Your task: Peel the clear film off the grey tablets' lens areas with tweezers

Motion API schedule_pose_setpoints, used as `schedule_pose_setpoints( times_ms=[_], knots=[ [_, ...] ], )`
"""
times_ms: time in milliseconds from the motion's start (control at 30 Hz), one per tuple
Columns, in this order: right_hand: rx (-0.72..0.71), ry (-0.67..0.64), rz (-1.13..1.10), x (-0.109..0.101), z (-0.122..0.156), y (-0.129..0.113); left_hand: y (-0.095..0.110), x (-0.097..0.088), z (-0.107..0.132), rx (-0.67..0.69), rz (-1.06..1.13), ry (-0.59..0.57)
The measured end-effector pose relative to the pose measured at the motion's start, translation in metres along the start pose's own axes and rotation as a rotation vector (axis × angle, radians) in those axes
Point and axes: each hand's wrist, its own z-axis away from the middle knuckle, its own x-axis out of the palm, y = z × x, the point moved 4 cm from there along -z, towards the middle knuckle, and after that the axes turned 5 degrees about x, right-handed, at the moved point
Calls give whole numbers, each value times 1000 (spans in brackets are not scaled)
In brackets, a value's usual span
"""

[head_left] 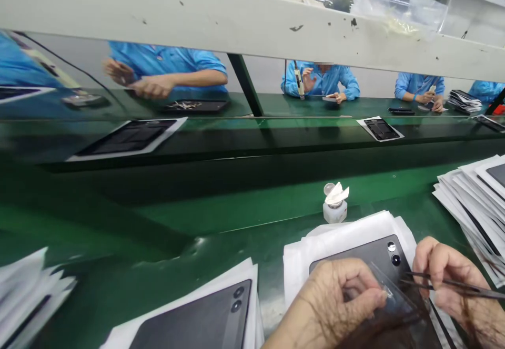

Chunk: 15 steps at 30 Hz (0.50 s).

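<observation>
Thumb and forefinger of the left hand (335, 296) pinch a clear film (394, 294) above a dark panel (366, 254), while the right hand (450, 275) grips black tweezers (473, 288), their tips slightly apart near the film. The panel lies on white sheets (295, 259), its far right corner carrying two round lenses (395, 259). Left of it, a second dark panel (197, 317) rests on more white sheets; further stacks lie toward the left (31, 291) and right (465, 196) sides of the green bench (165, 275). Just past the far edge of the middle sheets stands a small whitish bottle (335, 213), its lid tipped up and white tissue (336, 193) on top. Beyond the bench, a green ledge (276, 133) bears dark parts on white sheets (130, 136) (381, 128). Farther off, people in blue (169, 62) (331, 81) work at another green surface (276, 102), beneath a chipped white beam (236, 18).
</observation>
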Motion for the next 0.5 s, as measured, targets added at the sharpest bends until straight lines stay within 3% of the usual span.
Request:
schedule_pose_setpoints(
  times_ms=[133, 200, 300, 500],
  knots=[
    [-127, -67, 85, 0, 2, 1, -3, -2, -2, -13, -12, -24],
    [-185, -25, 136, -3, 1, 3, -5, -2, -2, -13, -13, -28],
    [-179, 81, 165, -4, 2, 6, -7, -2, -1, 1, 4, -41],
    [-147, 88, 210, 4, 0, 1, -10, -3, 3, 69, 34, -52]
  ],
)
